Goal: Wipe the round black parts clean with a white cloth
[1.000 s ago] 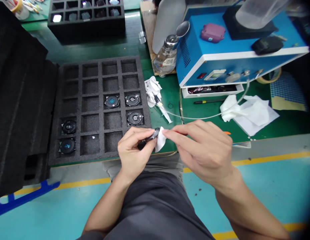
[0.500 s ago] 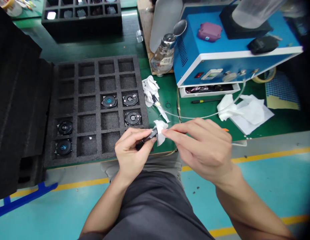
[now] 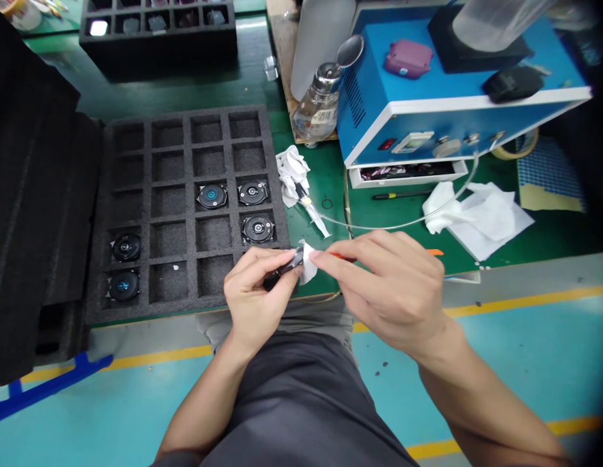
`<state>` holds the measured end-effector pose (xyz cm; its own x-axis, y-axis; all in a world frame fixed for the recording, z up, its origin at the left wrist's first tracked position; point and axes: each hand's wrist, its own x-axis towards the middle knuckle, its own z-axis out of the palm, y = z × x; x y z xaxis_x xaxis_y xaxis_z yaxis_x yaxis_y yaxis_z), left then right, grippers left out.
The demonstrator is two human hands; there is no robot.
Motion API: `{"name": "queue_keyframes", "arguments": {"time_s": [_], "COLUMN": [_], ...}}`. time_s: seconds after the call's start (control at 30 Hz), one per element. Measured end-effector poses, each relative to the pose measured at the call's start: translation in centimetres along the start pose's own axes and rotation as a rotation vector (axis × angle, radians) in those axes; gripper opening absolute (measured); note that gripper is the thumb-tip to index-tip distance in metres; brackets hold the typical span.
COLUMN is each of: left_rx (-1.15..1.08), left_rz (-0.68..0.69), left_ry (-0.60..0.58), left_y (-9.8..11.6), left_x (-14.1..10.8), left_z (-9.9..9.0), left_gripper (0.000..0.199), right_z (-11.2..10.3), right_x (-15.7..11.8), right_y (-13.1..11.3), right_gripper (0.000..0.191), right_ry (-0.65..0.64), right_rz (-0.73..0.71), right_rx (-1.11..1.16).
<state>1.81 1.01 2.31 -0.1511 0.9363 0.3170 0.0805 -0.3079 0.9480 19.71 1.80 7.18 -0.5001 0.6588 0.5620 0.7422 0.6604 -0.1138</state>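
Observation:
Between its fingertips my left hand (image 3: 257, 292) grips a dark, round-edged watch part (image 3: 292, 261). My right hand (image 3: 389, 285) pinches a small white wipe (image 3: 308, 264) against the right edge of that part. A bit of an orange tool shows between the right fingers, with its orange end (image 3: 435, 252) sticking out behind them. To the left lies a black foam tray (image 3: 188, 175) with several round watch parts in its compartments, one of them a watch part (image 3: 258, 229) near my left hand. The contact between wipe and part is partly hidden by fingers.
A blue machine (image 3: 369, 123) stands at the back right, its clear tube running to a syringe (image 3: 313, 215). Beside it are a glass bottle (image 3: 318, 110), crumpled tissue (image 3: 292, 170), and white cloths (image 3: 491, 217). Black foam blocks (image 3: 33, 194) rise at the left.
My right hand has shifted slightly left and the wipe is bunched closer to the dark part. More of the orange tool shows between the right fingers. My left hand is nearly still.

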Motion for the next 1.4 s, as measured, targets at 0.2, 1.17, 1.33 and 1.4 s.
{"name": "queue_keyframes", "arguments": {"time_s": [0.2,1.17,1.33,1.4], "left_rx": [-0.017,-0.033,-0.030,-0.020], "left_rz": [-0.013,-0.018,-0.012,-0.008], "left_ry": [0.011,0.013,0.006,0.000], "left_y": [0.09,-0.07,-0.03,-0.05], "left_x": [0.05,0.15,0.18,0.16], "left_z": [0.04,0.05,0.00,-0.02], "left_gripper": [0.031,0.026,0.028,0.029], "right_z": [0.15,0.55,0.53,0.59], "right_x": [0.11,0.35,0.34,0.38], "right_y": [0.08,0.47,0.65,0.57], "right_gripper": [0.026,0.024,0.022,0.022], "right_ry": [0.003,0.003,-0.009,-0.008], "right_rz": [-0.012,-0.046,-0.048,-0.050], "right_rx": [0.010,0.038,0.040,0.039]}}
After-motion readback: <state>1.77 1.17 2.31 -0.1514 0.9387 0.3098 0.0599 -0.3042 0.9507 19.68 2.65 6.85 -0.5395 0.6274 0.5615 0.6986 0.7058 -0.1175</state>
